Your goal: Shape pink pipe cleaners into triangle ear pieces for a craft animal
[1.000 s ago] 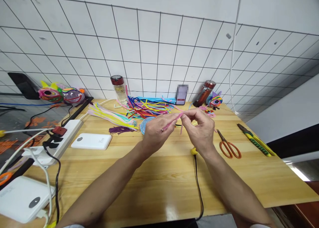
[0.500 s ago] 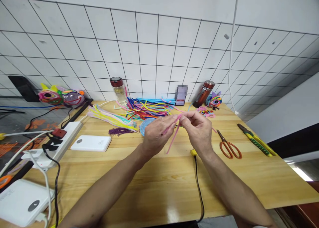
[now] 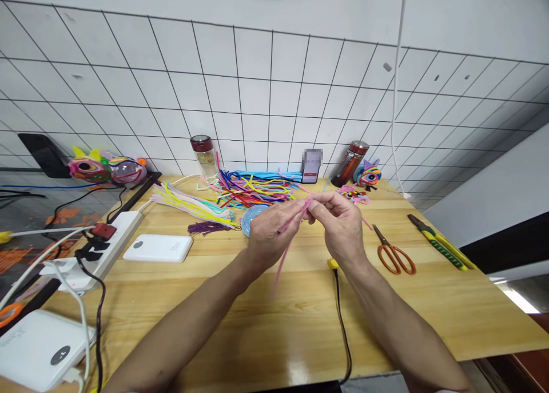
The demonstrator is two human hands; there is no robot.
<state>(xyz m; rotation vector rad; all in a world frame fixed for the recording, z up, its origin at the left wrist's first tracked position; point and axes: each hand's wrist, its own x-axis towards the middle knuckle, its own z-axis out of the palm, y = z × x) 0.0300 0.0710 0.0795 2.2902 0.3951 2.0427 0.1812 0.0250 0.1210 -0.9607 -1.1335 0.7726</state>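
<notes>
Pink fuzzy stem (image 3: pixel 306 206), gripped by the left hand (image 3: pixel 269 230) and right hand (image 3: pixel 343 227), trails 1 end above the table (image 3: pixel 257 341).

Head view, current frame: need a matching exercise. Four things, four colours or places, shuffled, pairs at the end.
Things
1. Scissors
2. Pink strip
3. Tassel
4. Pliers

Colour or place
A. Purple all over, lying on the table
B. Green and yellow handles
C. At the fingertips of the left hand and right hand
D. Orange handles only

Pairs: 1-D, 2-C, 3-A, 4-B
</notes>
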